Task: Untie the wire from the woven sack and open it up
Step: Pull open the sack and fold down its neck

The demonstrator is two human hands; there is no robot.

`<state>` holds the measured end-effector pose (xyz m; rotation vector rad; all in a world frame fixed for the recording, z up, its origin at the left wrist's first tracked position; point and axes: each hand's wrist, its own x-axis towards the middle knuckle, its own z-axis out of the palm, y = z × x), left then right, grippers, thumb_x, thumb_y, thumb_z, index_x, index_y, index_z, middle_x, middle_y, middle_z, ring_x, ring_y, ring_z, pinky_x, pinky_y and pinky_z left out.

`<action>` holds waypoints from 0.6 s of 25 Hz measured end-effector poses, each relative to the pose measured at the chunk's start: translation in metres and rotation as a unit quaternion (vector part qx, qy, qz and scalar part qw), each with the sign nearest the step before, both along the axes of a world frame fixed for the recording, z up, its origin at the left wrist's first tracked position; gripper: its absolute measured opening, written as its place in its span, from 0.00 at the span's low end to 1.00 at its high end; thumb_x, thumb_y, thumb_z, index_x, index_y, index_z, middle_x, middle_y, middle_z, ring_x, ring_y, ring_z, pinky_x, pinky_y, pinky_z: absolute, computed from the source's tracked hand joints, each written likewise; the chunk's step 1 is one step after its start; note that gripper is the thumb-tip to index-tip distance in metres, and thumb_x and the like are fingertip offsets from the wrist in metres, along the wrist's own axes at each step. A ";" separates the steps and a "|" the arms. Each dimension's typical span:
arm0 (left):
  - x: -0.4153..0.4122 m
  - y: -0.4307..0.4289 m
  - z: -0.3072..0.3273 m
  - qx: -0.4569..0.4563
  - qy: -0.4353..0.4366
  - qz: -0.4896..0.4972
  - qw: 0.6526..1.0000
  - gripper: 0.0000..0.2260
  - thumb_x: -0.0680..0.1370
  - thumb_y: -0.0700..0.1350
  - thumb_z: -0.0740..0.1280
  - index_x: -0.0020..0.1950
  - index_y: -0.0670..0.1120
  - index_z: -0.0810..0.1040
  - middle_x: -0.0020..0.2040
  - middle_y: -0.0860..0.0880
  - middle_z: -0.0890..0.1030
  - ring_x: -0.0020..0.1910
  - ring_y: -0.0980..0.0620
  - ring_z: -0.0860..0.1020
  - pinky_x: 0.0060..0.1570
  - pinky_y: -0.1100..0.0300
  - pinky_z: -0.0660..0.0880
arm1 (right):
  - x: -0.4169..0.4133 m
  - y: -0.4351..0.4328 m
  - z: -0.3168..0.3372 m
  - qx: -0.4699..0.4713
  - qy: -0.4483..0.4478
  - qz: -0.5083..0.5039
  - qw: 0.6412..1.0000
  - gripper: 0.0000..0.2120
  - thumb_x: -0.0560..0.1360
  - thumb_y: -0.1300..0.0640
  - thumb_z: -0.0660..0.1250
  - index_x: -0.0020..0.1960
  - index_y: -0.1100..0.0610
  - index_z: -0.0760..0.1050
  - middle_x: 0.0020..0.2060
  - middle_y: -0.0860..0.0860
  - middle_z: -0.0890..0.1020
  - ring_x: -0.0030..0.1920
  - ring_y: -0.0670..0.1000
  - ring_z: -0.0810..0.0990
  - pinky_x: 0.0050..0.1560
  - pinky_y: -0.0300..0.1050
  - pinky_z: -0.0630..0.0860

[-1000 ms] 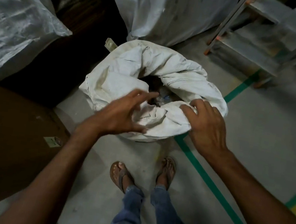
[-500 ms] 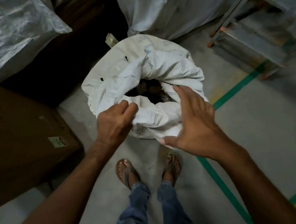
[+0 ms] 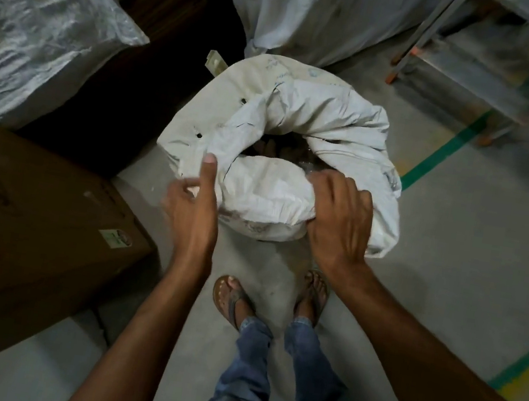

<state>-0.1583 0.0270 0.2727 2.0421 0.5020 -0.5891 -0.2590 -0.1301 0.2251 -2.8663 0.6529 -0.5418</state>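
— Brown cardboard first: we see a cardboard box (image 3: 26,232) at the near left, with a crinkled plastic-wrapped bale (image 3: 35,18) beyond it. What comes next?

— Our left hand (image 3: 194,210), fingers spread and loose, gripping nothing, thumb against the near left edge of the rolled rim. It looks blurred.

— And the woven sack (image 3: 303,123)?

— White, upright on the grey floor (image 3: 454,265) at centre, just beyond our sandalled feet (image 3: 233,299). Its mouth is open, rim rolled outward, dark contents inside that we cannot make out.

— Further right?

— Our right hand (image 3: 339,219) is clenched over the near rolled rim, fingers curled into the opening. Far right stands a metal rack (image 3: 486,62), green floor tape (image 3: 443,156) running beneath it.
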 end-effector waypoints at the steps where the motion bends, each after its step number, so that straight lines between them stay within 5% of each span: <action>1: -0.003 -0.011 0.004 -0.067 0.145 0.043 0.986 0.38 0.74 0.75 0.60 0.65 0.43 0.78 0.59 0.47 0.78 0.59 0.41 0.79 0.55 0.51 0.75 | -0.005 0.009 -0.003 -0.014 -0.016 0.012 1.000 0.12 0.76 0.67 0.70 0.57 0.56 0.79 0.50 0.54 0.82 0.44 0.56 0.77 0.41 0.51 0.66; 3: -0.006 -0.028 -0.003 -0.196 0.376 0.072 0.903 0.36 0.74 0.74 0.62 0.59 0.42 0.78 0.58 0.43 0.81 0.57 0.44 0.81 0.62 0.48 0.76 | -0.013 0.026 -0.006 -0.030 -0.017 0.043 0.999 0.10 0.77 0.65 0.70 0.57 0.55 0.80 0.52 0.54 0.83 0.45 0.55 0.75 0.41 0.50 0.66; 4: -0.006 -0.032 -0.012 -0.240 0.414 0.066 0.876 0.32 0.76 0.70 0.64 0.58 0.41 0.79 0.58 0.40 0.82 0.57 0.44 0.81 0.66 0.47 0.75 | -0.016 0.032 -0.006 -0.032 -0.007 0.064 0.997 0.11 0.76 0.65 0.71 0.56 0.55 0.81 0.53 0.54 0.83 0.45 0.55 0.75 0.42 0.50 0.66; 7: -0.007 -0.038 -0.046 -0.289 0.341 0.106 0.889 0.20 0.83 0.55 0.66 0.57 0.36 0.79 0.58 0.39 0.81 0.53 0.45 0.81 0.59 0.53 0.78 | -0.020 0.041 0.011 0.103 0.106 0.076 0.986 0.24 0.65 0.62 0.71 0.61 0.52 0.79 0.59 0.50 0.80 0.54 0.55 0.76 0.50 0.50 0.68; 9: -0.012 -0.039 -0.053 -0.329 0.273 0.175 0.887 0.21 0.82 0.50 0.68 0.67 0.35 0.76 0.62 0.39 0.81 0.59 0.42 0.82 0.54 0.50 0.82 | -0.019 0.044 0.030 0.265 0.120 -0.049 0.956 0.23 0.65 0.54 0.67 0.60 0.48 0.80 0.62 0.44 0.78 0.62 0.50 0.72 0.58 0.46 0.66; 11: -0.018 -0.039 -0.056 -0.350 0.239 0.220 0.879 0.23 0.81 0.49 0.70 0.72 0.37 0.74 0.66 0.37 0.80 0.63 0.40 0.81 0.57 0.43 0.81 | -0.010 0.044 0.043 0.411 0.048 -0.263 0.872 0.17 0.72 0.47 0.63 0.55 0.50 0.84 0.58 0.45 0.81 0.61 0.49 0.74 0.59 0.44 0.67; 13: -0.021 -0.036 -0.051 -0.328 0.235 0.209 0.891 0.21 0.81 0.48 0.71 0.71 0.40 0.76 0.65 0.37 0.81 0.63 0.40 0.82 0.58 0.41 0.81 | 0.009 0.038 0.053 0.594 -0.026 -0.426 0.682 0.13 0.74 0.47 0.66 0.48 0.54 0.84 0.50 0.50 0.85 0.55 0.55 0.80 0.59 0.51 0.76; 14: -0.021 -0.035 -0.047 -0.324 0.235 0.200 0.895 0.19 0.81 0.46 0.71 0.70 0.40 0.77 0.63 0.38 0.83 0.61 0.40 0.83 0.55 0.43 0.82 | 0.016 0.035 0.055 0.632 -0.041 -0.470 0.615 0.08 0.74 0.51 0.69 0.45 0.54 0.82 0.46 0.51 0.85 0.52 0.56 0.82 0.56 0.52 0.79; 15: -0.017 -0.034 -0.044 -0.319 0.235 0.188 0.899 0.17 0.80 0.43 0.71 0.68 0.40 0.78 0.60 0.38 0.84 0.57 0.40 0.84 0.50 0.46 0.84 | 0.020 0.033 0.055 0.634 -0.023 -0.473 0.612 0.04 0.73 0.57 0.69 0.46 0.54 0.82 0.47 0.50 0.85 0.51 0.55 0.82 0.53 0.50 0.80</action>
